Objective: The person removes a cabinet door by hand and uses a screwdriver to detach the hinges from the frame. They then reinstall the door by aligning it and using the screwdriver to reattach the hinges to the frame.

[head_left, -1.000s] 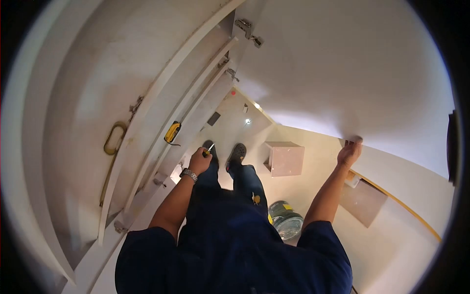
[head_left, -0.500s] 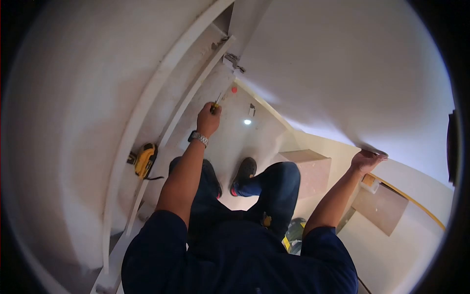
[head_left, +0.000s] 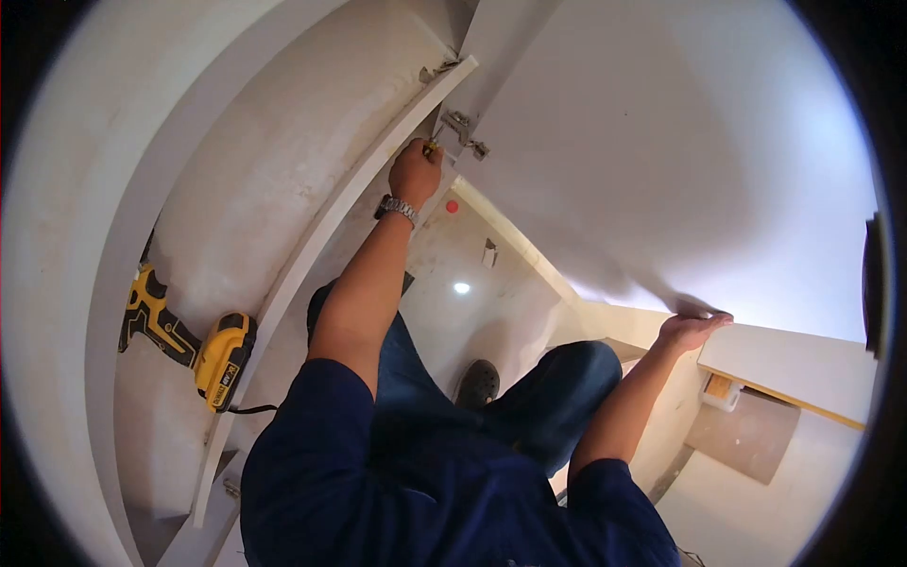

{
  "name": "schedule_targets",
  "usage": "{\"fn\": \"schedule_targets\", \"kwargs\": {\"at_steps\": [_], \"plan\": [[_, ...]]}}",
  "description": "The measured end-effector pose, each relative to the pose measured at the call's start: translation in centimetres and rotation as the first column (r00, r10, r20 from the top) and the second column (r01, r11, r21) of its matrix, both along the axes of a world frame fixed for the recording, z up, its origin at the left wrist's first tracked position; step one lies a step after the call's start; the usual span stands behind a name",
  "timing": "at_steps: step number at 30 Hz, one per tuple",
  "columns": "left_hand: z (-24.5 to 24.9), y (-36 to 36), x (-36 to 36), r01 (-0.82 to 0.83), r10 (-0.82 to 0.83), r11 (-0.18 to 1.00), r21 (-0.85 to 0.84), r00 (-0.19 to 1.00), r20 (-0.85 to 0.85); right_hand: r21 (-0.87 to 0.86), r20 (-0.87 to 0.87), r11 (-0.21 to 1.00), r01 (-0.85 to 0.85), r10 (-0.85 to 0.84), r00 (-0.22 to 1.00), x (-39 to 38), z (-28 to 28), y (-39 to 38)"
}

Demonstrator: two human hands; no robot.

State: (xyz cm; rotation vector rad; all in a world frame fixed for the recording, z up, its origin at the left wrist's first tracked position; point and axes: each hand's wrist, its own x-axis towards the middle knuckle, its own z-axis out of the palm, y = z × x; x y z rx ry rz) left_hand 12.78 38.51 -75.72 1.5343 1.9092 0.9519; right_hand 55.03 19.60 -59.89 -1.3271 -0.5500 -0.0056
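Observation:
My left hand, with a watch on its wrist, is closed around a screwdriver with a yellow and black handle. Its slim shaft points up toward a metal hinge at the corner of a large white cabinet door. Most of the handle is hidden in the fist. Out to the right, my right hand holds the door at its lower edge, its fingers lying along that edge.
A yellow and black cordless drill lies in the cabinet at left, behind a white shelf edge. My legs are bent below, one dark shoe on the floor. A red dot and a small metal piece show ahead.
My left hand has moved up with the screwdriver to the hinge. My view has shifted and leaned closer, so more of the drill shows. My right hand stays at the door's edge.

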Motion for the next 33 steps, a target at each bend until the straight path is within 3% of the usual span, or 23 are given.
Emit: {"fn": "schedule_targets", "kwargs": {"at_steps": [2,3,6,9,12,19,22,28,31,33], "plan": [[-0.3,0.5,0.4,-0.008,0.008,1.0,0.0,1.0,-0.012,0.03,-0.017,0.993,-0.118,0.119,0.993,0.9,-0.5,-0.7],[-0.8,0.5,0.6,-0.01,0.01,1.0,0.018,1.0,-0.009,-0.054,0.049,0.991,-0.126,0.129,0.99,1.3,-0.7,-1.2],[-0.6,0.4,0.5,0.002,-0.002,1.0,0.003,1.0,-0.006,-0.033,-0.023,0.996,-0.081,0.08,0.997,0.6,-0.4,-1.1],[-0.5,0.6,0.2,0.005,-0.005,1.0,-0.025,1.0,-0.013,-0.064,0.068,0.997,-0.037,0.041,0.997,1.4,-1.3,-1.0],[-0.8,0.7,0.3,0.003,-0.003,1.0,-0.026,1.0,-0.006,-0.02,-0.052,0.996,-0.088,0.087,0.995,0.7,-0.5,-1.0],[-2.4,1.4,0.3,-0.011,0.02,0.994,0.112,0.997,-0.076,-0.023,-0.032,0.985,-0.173,0.173,0.984,1.6,-0.9,-1.4],[-1.4,1.2,0.3,-0.045,0.045,0.999,0.005,0.999,0.01,-0.027,-0.058,0.978,-0.206,0.205,0.977,1.8,-0.8,-1.4],[-0.9,1.2,0.3,-0.028,0.028,1.0,-0.013,1.0,0.001,-0.002,-0.063,0.983,-0.181,0.181,0.982,1.8,-1.0,-1.2],[-1.2,1.2,0.2,-0.02,0.02,0.999,0.035,1.0,-0.019,-0.045,-0.007,0.983,-0.178,0.178,0.984,2.4,-1.4,-1.6],[-1.5,1.1,0.2,-0.028,0.044,0.987,0.158,0.995,-0.094,-0.049,0.01,0.98,-0.193,0.194,0.981,2.6,-1.3,-1.6]]}}
